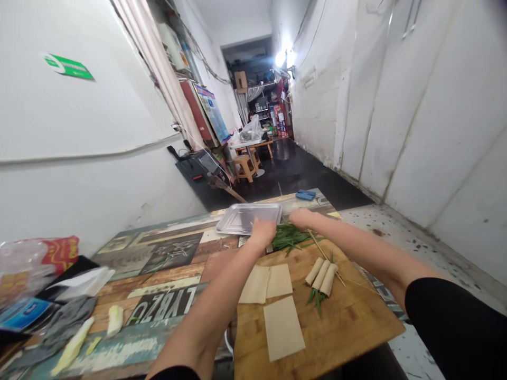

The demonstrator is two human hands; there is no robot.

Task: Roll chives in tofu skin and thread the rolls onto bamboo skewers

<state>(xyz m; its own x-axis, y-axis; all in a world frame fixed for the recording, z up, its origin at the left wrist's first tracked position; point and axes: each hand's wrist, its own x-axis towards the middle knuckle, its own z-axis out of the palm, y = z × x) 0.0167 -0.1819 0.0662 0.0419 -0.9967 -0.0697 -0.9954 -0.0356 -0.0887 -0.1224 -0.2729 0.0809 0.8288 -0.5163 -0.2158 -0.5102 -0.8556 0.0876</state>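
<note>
A bunch of long, thin green leaves, like chives [291, 237], lies at the far edge of the wooden cutting board [336, 338]. My left hand [263, 232] is at the left end of this bunch, over the near right corner of a metal tray [227, 224]; its fingers are curled. At the bunch's upper right my right hand [301, 218] is closed, and its fingertips are hidden. Three pale rolls [321, 277] with green ends sit side by side with thin sticks [319, 244]. Three flat, pale sheets [284, 328] lie on the board's left part.
A blue object [306, 195] rests at the table's far edge. To the left are pale vegetable pieces [114, 320], a grey cloth [69, 322] and a plastic bag [39, 266]. Stools [245, 166] and another table stand farther down the passage.
</note>
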